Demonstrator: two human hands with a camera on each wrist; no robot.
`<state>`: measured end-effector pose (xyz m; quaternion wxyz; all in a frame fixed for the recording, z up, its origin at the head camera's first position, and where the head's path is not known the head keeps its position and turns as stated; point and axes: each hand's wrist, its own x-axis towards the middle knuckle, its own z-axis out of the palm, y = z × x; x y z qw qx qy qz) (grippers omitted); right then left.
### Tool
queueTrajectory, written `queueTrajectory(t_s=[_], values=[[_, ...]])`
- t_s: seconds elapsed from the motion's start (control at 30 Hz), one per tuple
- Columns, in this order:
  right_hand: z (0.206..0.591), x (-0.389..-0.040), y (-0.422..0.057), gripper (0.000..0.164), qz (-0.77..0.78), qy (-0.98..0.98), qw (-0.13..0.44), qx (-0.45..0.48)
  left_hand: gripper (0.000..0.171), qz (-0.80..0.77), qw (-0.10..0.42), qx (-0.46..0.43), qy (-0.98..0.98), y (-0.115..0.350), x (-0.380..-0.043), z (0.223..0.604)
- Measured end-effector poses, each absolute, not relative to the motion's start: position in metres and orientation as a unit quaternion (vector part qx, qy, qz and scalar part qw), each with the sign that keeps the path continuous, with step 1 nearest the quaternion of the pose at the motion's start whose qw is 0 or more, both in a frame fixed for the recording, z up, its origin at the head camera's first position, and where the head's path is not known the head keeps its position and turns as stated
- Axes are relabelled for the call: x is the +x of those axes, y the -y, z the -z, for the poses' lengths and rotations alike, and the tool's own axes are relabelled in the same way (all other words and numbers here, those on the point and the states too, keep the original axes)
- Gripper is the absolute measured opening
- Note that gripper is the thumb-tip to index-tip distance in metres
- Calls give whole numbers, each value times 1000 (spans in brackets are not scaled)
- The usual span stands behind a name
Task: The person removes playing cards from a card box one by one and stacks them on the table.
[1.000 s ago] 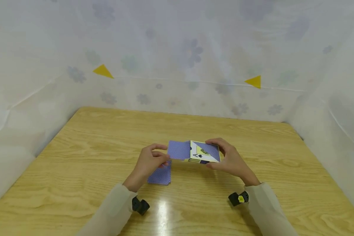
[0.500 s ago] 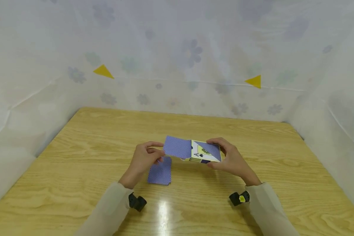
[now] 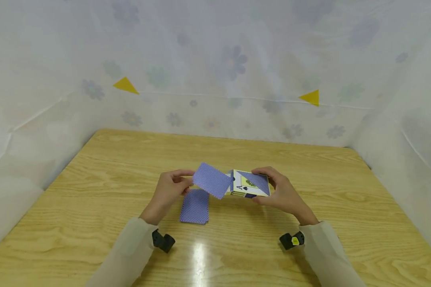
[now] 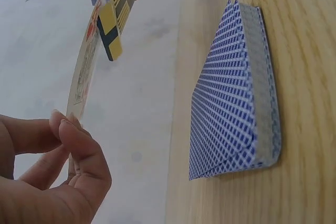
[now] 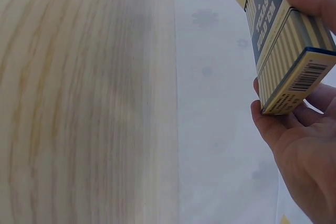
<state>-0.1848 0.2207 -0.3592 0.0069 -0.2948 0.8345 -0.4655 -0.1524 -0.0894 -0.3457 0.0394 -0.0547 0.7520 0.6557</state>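
Observation:
My left hand [image 3: 170,189] pinches a few blue-backed playing cards [image 3: 212,180] by their left end, between thumb and fingers. Seen edge-on in the left wrist view, the held cards [image 4: 84,72] make a thin packet with red print on the face. Their far end is right at the mouth of a card box [image 3: 250,183], whose flap [image 4: 109,32] hangs out. My right hand [image 3: 281,193] grips this box by its right end, above the table. The box has an ace of spades print, stripes and a barcode. Below the held cards, a squared stack of playing cards [image 3: 194,206] lies face down.
The wood-grain table [image 3: 104,171] is enclosed at the back and sides by a pale flowered sheet [image 3: 201,59]. Two yellow triangles [image 3: 126,85] mark the back sheet. Dark wrist cameras [image 3: 164,241] sit under both sleeves.
My left hand has moved left, drawing the cards out of the box; they now tilt, their right end lower. My right hand and the box have barely moved. The stack stays put.

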Motion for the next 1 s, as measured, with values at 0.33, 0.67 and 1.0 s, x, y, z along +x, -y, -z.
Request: queueTrajectory(t_s=[0.33, 0.67, 1.0], values=[[358, -185, -221, 64, 464, -837, 8, -291, 24, -638, 42, -51, -768, 94, -155, 346], [358, -185, -221, 64, 467, -835, 10, -291, 24, -615, 49, -55, -785, 94, -156, 346], [358, -183, -219, 64, 466, -835, 13, -291, 20, -595, 58, -50, -800, 100, -158, 352]])
